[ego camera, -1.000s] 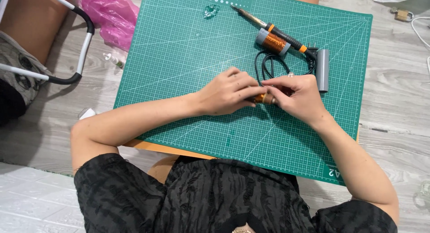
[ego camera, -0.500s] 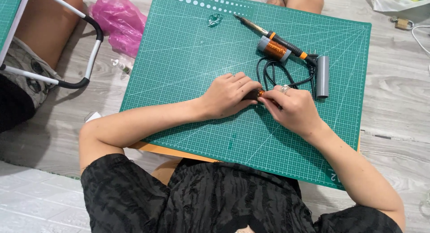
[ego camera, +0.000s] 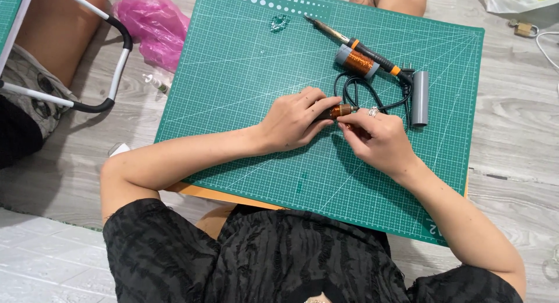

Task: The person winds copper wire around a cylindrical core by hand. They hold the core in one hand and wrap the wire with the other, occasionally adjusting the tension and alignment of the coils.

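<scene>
Head view: left hand (ego camera: 293,123) and right hand (ego camera: 378,141) both pinch a small copper-wound coil (ego camera: 340,111) just above the green cutting mat (ego camera: 244,76), near a black cable (ego camera: 355,90). Its long axis runs left-right, apparently tilting slightly up rightward. Risk: the fine winding could slip or unravel if the pinch loosens.

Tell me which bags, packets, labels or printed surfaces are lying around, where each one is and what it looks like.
Pink plastic bag: crumpled, on the floor left of the mat's top corner.
White bag: top right corner, with something yellow-green inside, partly out of frame.
Green cutting mat: large rectangle under both hands, printed with a pale grid, diagonal lines and a row of white dots along its top edge.
No screens or signs in view.
</scene>
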